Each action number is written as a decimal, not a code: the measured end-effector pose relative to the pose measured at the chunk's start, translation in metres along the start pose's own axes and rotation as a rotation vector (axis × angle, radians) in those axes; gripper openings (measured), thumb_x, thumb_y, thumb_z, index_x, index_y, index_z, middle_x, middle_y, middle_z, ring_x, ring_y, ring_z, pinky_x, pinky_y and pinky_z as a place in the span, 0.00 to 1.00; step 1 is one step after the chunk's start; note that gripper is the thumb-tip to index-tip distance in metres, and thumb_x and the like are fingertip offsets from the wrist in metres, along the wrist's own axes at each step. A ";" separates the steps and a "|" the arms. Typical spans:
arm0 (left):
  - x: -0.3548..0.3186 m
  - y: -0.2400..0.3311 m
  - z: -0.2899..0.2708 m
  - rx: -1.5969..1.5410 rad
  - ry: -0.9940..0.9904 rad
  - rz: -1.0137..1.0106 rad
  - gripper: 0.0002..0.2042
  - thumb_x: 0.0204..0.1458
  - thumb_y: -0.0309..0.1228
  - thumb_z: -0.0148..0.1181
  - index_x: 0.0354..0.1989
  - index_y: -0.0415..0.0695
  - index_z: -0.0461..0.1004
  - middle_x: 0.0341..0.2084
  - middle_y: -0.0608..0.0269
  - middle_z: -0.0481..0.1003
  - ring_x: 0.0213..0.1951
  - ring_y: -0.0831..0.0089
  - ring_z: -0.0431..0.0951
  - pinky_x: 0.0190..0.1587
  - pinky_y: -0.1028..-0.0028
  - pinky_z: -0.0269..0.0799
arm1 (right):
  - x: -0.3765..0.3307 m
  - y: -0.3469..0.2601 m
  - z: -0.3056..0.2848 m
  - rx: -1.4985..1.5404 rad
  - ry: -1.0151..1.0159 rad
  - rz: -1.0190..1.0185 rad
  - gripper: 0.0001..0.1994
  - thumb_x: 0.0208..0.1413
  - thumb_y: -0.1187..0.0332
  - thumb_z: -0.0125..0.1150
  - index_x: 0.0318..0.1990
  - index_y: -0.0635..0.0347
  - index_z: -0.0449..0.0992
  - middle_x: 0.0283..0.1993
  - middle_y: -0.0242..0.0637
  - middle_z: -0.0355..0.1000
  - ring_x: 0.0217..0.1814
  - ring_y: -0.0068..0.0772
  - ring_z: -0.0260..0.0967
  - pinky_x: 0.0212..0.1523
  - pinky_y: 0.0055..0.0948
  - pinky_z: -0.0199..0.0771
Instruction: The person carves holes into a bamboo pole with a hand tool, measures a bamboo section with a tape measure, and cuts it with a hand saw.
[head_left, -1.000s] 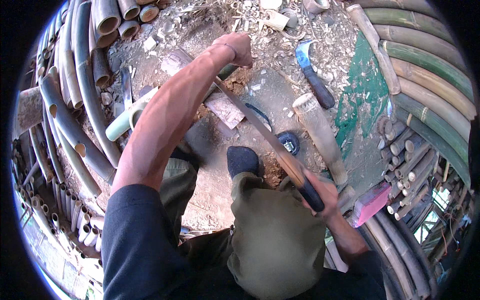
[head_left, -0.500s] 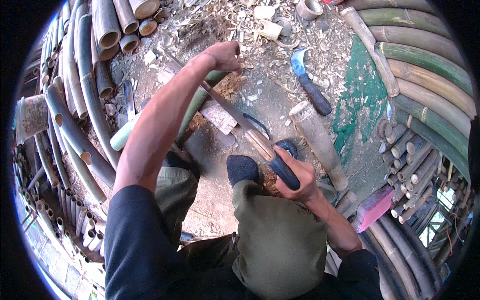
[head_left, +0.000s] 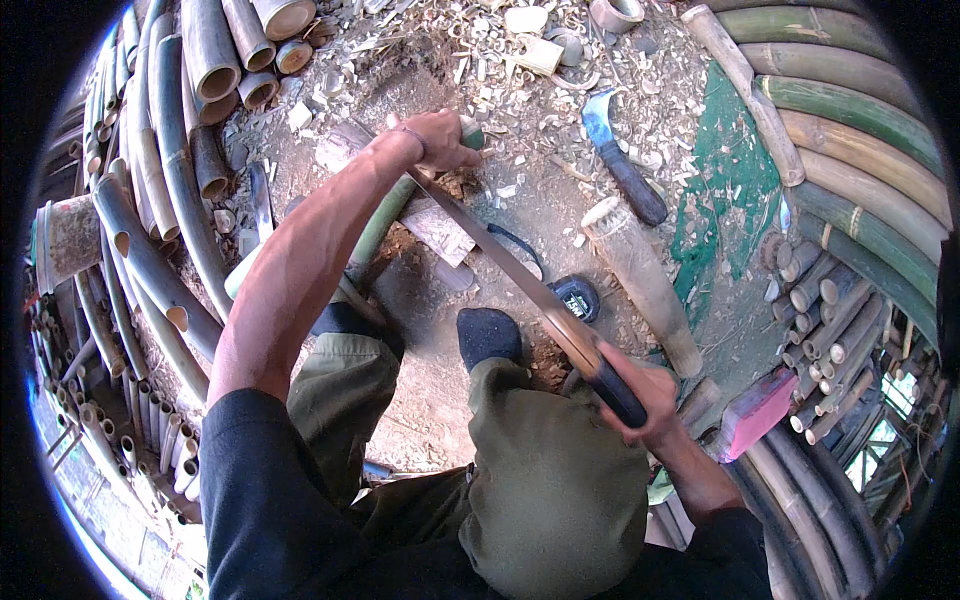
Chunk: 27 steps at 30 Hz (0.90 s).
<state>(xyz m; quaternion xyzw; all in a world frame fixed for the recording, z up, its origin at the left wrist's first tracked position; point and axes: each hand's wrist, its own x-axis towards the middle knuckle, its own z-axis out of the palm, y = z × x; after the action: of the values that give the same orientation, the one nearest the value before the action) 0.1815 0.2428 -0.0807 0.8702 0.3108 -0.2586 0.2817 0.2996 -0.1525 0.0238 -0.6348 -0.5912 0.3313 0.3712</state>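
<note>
My right hand [head_left: 652, 393] is wrapped round the dark-ended wooden handle of a handsaw [head_left: 510, 263]. Its long blade slants up and left, passing across a green bamboo pole [head_left: 378, 222] close to my left wrist. The far end of the blade lies behind my left forearm. My left hand [head_left: 445, 142] is closed over the bamboo near its upper right end, where the cut end shows beyond the fingers. Part of the pole is hidden by my left arm. A flat wooden board [head_left: 440, 235] lies beneath the bamboo.
A curved-blade knife [head_left: 622, 160] and a pale bamboo post [head_left: 645, 285] lie to the right, beyond a rounded black case [head_left: 577, 298]. Bamboo poles are stacked at left [head_left: 170, 130] and right [head_left: 850, 120]. Shavings [head_left: 480, 60] litter the ground. My sock-covered foot [head_left: 488, 335] is near the blade.
My left hand has come down from a raised position onto the bamboo's end. My right hand has drawn the saw back toward the lower right.
</note>
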 end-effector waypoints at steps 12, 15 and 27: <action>-0.009 -0.018 -0.031 -0.049 -0.062 -0.115 0.24 0.40 0.51 0.65 0.28 0.36 0.80 0.26 0.53 0.79 0.25 0.64 0.78 0.32 0.66 0.75 | 0.057 -0.021 0.022 0.016 0.082 -0.051 0.30 0.38 0.76 0.59 0.56 0.72 0.70 0.42 0.55 0.77 0.34 0.45 0.79 0.36 0.36 0.79; -0.020 -0.001 -0.046 -0.196 -0.084 -0.050 0.25 0.39 0.51 0.65 0.28 0.36 0.80 0.27 0.52 0.79 0.26 0.64 0.78 0.33 0.66 0.75 | 0.045 -0.023 0.001 0.026 0.028 -0.011 0.30 0.38 0.75 0.61 0.56 0.72 0.70 0.47 0.56 0.76 0.43 0.47 0.80 0.41 0.35 0.80; -0.026 -0.004 -0.058 -0.130 -0.070 -0.045 0.26 0.33 0.52 0.66 0.22 0.35 0.78 0.23 0.53 0.79 0.26 0.64 0.77 0.33 0.66 0.73 | 0.059 -0.013 0.027 -0.057 0.116 -0.155 0.31 0.37 0.73 0.60 0.55 0.73 0.71 0.31 0.50 0.76 0.27 0.44 0.76 0.31 0.37 0.77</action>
<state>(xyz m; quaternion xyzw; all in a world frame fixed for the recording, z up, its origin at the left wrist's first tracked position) 0.1775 0.2729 -0.0244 0.8331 0.3366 -0.2743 0.3425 0.2745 -0.0909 0.0222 -0.6155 -0.6252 0.2474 0.4112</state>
